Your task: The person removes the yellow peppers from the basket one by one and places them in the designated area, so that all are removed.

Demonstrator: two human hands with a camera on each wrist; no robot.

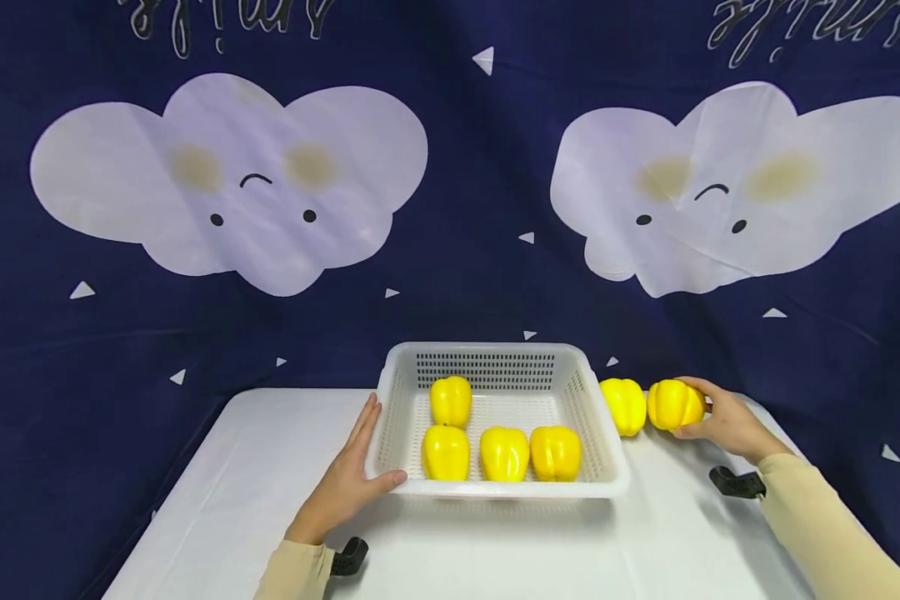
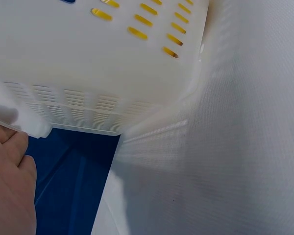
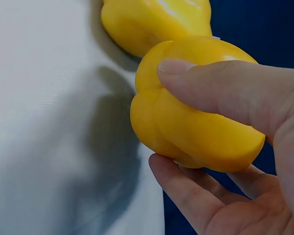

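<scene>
White tbl (image 1: 255, 467), L hand (image 1: 348, 482) spread against basket (image 1: 495, 489), R hand (image 1: 731, 425) gripping ylw pepper (image 1: 675, 406)

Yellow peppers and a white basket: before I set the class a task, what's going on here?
A person's right hand grips a yellow pepper to the right of the white basket. Their left hand rests against the basket's left side. Four peppers lie inside, and another pepper sits between the basket and the gripped one.
</scene>
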